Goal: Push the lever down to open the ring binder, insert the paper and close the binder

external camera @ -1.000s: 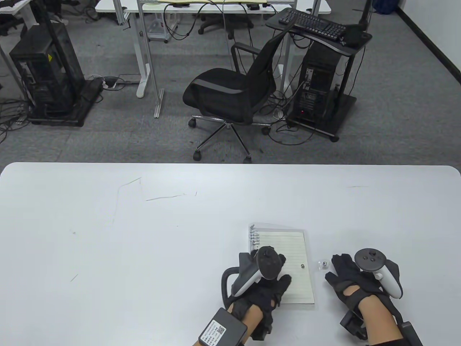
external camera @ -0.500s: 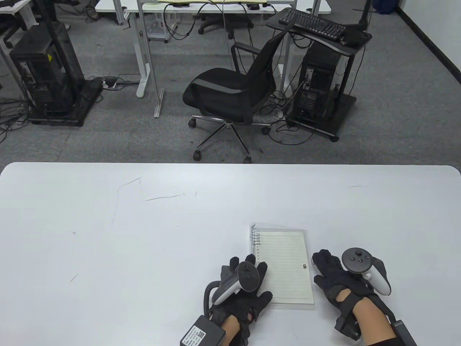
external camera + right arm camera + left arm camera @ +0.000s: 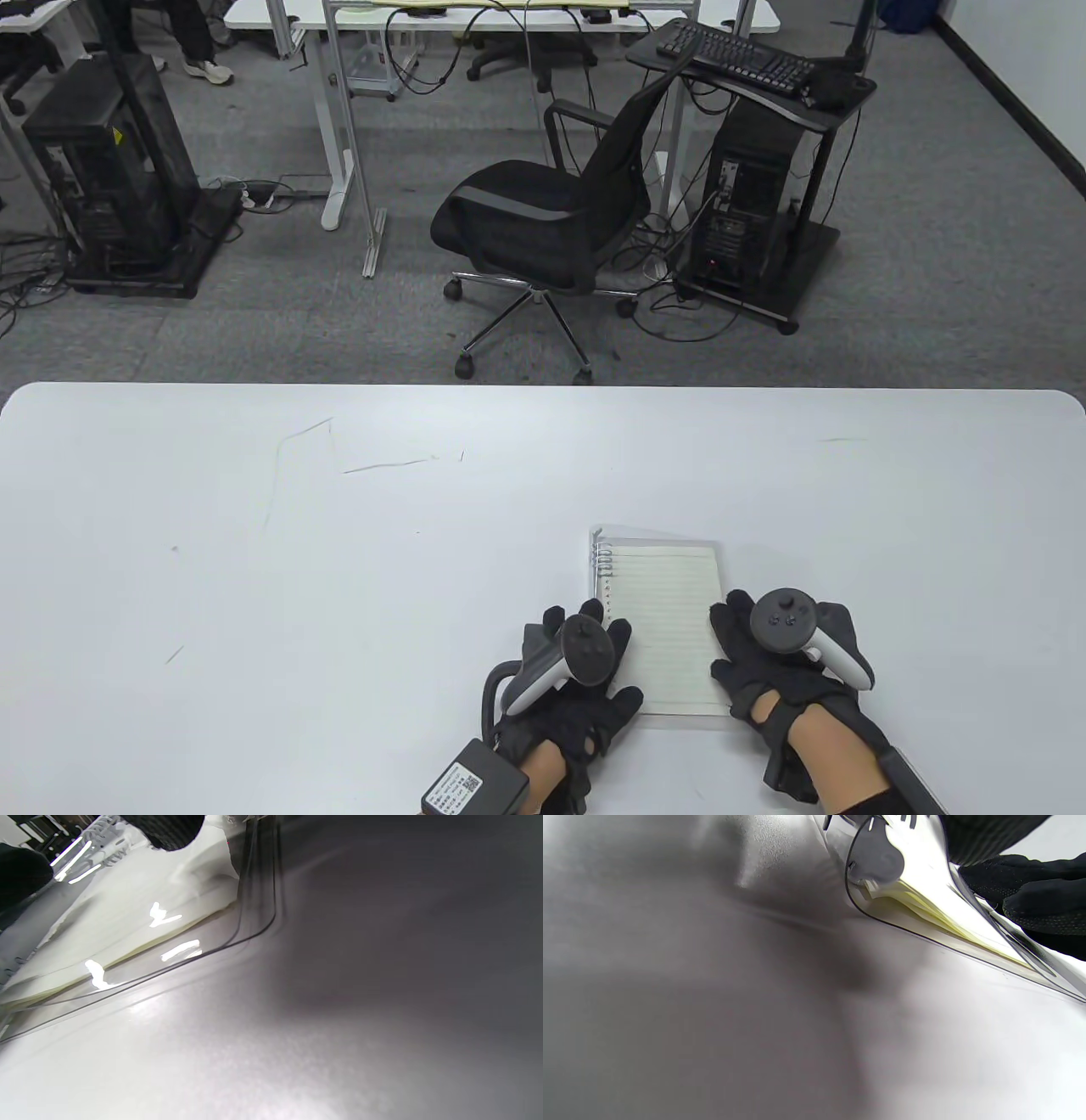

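Observation:
A small ring binder point(image 3: 662, 628) with a clear cover and lined paper lies flat near the table's front edge, its metal rings point(image 3: 602, 564) along the left side. My left hand point(image 3: 621, 666) rests at the binder's lower left with fingers extended along the spine. My right hand point(image 3: 726, 641) lies over the right edge, fingers flat on the cover. In the left wrist view the clear cover point(image 3: 925, 878) arches over yellowish sheets, with a dark grey tab point(image 3: 874, 857) at the spine's end. The right wrist view has a fingertip point(image 3: 169, 830) pressing the cover point(image 3: 140, 912).
The white table point(image 3: 339, 552) stretches wide to the left and behind the binder. Beyond its far edge stand a black office chair point(image 3: 543, 221) and computer carts point(image 3: 755, 212) on grey carpet.
My right hand slid left from the table onto the binder's right edge, covering the small snap. My left hand drew back off the page to the spine side, then stayed put.

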### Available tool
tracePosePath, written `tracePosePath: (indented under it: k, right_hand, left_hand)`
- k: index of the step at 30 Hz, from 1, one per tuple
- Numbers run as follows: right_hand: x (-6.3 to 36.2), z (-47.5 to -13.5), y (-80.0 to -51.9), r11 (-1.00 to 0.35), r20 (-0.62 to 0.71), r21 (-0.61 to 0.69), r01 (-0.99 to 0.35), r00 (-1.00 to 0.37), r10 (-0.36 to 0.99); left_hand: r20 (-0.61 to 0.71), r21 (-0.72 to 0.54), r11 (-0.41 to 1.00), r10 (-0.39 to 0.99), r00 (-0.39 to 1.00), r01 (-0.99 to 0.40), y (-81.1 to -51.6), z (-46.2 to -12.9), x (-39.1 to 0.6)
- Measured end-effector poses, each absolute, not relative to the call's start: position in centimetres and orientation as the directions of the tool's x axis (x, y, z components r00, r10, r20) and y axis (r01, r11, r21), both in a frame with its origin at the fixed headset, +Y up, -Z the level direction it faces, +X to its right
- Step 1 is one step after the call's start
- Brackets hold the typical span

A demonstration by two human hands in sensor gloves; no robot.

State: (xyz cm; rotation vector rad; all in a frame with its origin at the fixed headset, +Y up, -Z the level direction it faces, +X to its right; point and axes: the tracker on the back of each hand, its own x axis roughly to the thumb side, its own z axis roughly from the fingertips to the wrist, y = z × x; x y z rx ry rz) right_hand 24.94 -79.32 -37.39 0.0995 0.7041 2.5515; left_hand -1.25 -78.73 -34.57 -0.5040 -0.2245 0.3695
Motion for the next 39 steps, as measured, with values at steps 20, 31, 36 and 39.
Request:
tracePosePath:
  k: [20,31,36,39]
  right_hand:
    - [26.5,-37.4,-76.4,-0.779,0.001,0.345,-0.524,-0.829,0.559]
    - [30.1,-35.2,-72.2,-0.75,0.024,0.243,-0.615,-0.769,0.638]
    - [30.6,-35.0,-71.7,-0.736,0.022,0.221,-0.639,-0.752,0.659]
    - [30.5,-34.9,-71.7,-0.73,0.022,0.234,-0.643,-0.747,0.665]
  left_hand:
    - [0.09,-0.415,0.752,0.595,0.799,-0.513,-76.2,-34.6,-3.5]
    - [0.157,-0.139,0.726,0.687,0.709,-0.673,-68.9,-32.8,-8.3]
    - [0.156,-0.126,0.739,0.674,0.722,-0.662,-68.5,-32.7,-8.6]
    - [0.162,-0.137,0.752,0.659,0.735,-0.644,-68.7,-32.7,-8.3]
